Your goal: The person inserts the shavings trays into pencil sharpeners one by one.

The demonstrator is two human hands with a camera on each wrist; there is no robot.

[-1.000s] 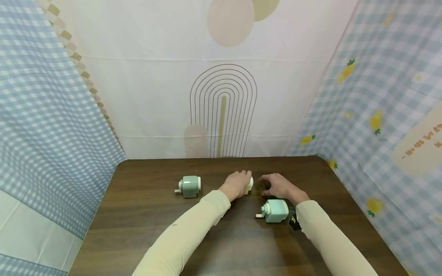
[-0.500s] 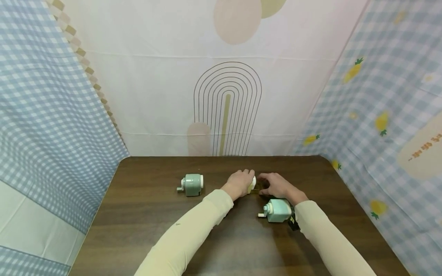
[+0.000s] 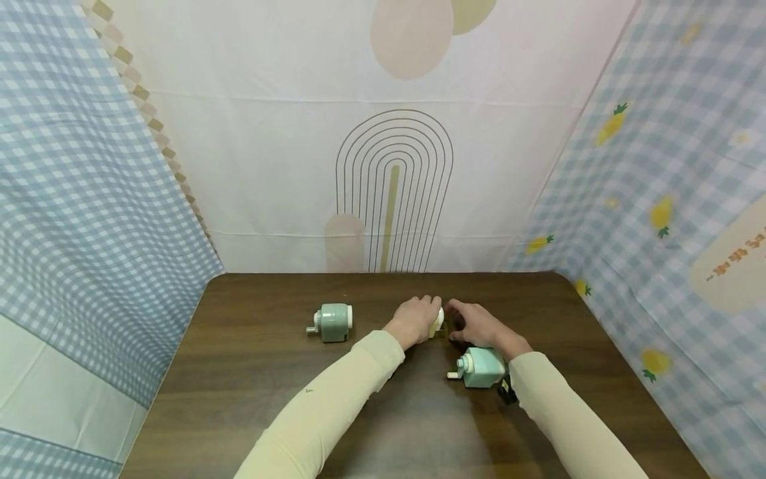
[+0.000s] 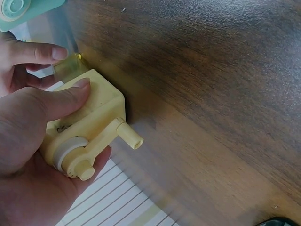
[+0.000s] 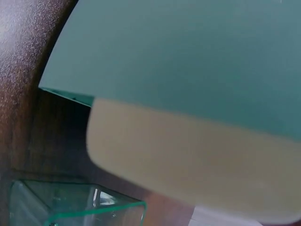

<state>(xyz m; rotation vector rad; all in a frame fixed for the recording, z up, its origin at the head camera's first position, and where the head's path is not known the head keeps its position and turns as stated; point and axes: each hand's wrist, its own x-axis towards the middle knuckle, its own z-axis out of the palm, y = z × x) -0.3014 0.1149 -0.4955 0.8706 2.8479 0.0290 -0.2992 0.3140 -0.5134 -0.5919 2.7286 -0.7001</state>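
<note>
Head view, left to right, with the yellow sharpener (image 3: pixel 436 321) as landmark: well to its left on the table (image 3: pixel 251 372), a grey-green sharpener (image 3: pixel 332 322) lying alone. Then the left hand (image 3: pixel 414 319), wrapped round the yellow sharpener at mid-table. Just right of it, the right hand (image 3: pixel 477 323), fingers bent toward a clear drawer (image 4: pixel 66 66) at the sharpener's far end. Nearer than that hand and a little right of the landmark, a mint sharpener (image 3: pixel 481 366) resting on the table.

Left wrist view: thumb (image 4: pixel 66 99) pressed along the top of the yellow body, palm and remaining fingers cupped beneath, crank (image 4: pixel 124 134) jutting free toward the bare wood. Firm, closed grip on the body, not on the crank. Fingertips of the right hand (image 4: pixel 28 59) pinching the clear drawer beside the body.

Right wrist view: mostly blocked by the mint sharpener (image 5: pixel 197 52) close to the lens; only a corner of the clear drawer (image 5: pixel 75 205) visible below.

Likely light, rigid plastic, smooth and somewhat slippery; best held by the flat sides of the body. Crank and thin clear drawer probably the weak parts.
</note>
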